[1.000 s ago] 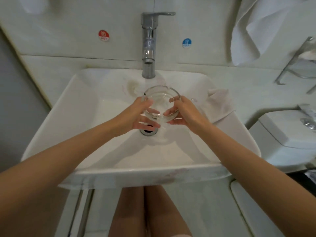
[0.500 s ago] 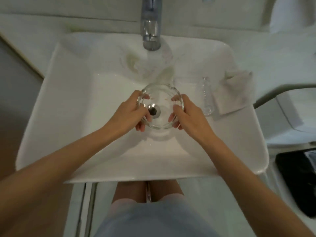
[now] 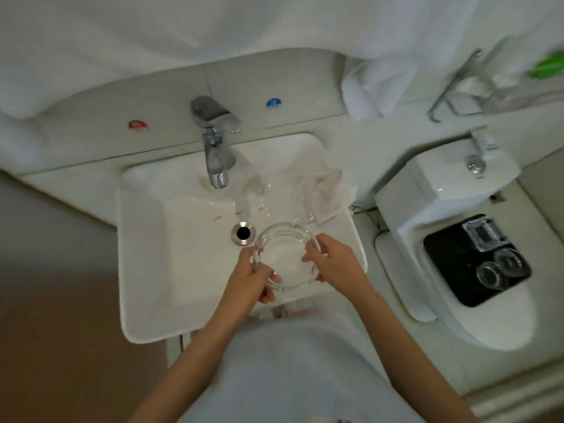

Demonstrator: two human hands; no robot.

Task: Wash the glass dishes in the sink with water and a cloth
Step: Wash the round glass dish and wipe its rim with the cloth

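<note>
Both hands, left hand and right hand, gripped the glass ashtray beside the drain; a firm grip suited slippery wet glass.

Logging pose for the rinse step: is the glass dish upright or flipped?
Roughly upright: the glass dish shows its open mouth to the overhead camera, left hand and right hand gripping opposite sides.

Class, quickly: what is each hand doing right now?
Left hand: grips the glass dish at its left rim.
Right hand: grips the dish at its right rim.
</note>
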